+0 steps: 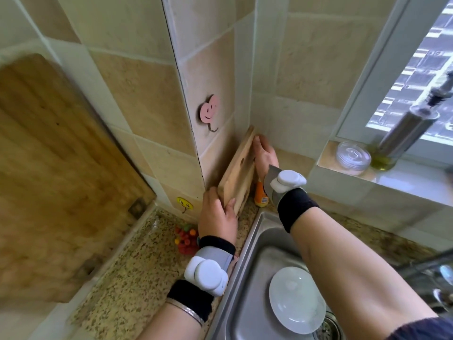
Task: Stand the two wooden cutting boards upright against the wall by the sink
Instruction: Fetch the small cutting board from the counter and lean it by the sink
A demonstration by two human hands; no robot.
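A small wooden cutting board [239, 173] stands on edge in the tiled corner behind the sink [247, 251], leaning on the wall. My left hand [217, 214] grips its near lower end, thumb on the front face. My right hand [264, 155] presses flat against its upper face near the top. A large wooden cutting board [56, 168] stands upright against the left wall on the speckled counter [137, 273], apart from both hands.
A white plate [296, 300] lies in the sink by the drain. An orange bottle [260, 196] stands behind my right wrist. Small red fruits [185, 239] lie on the counter. Wall hooks [209, 111] hang above. A glass dish [353, 155] and oil dispenser [402, 133] sit on the windowsill.
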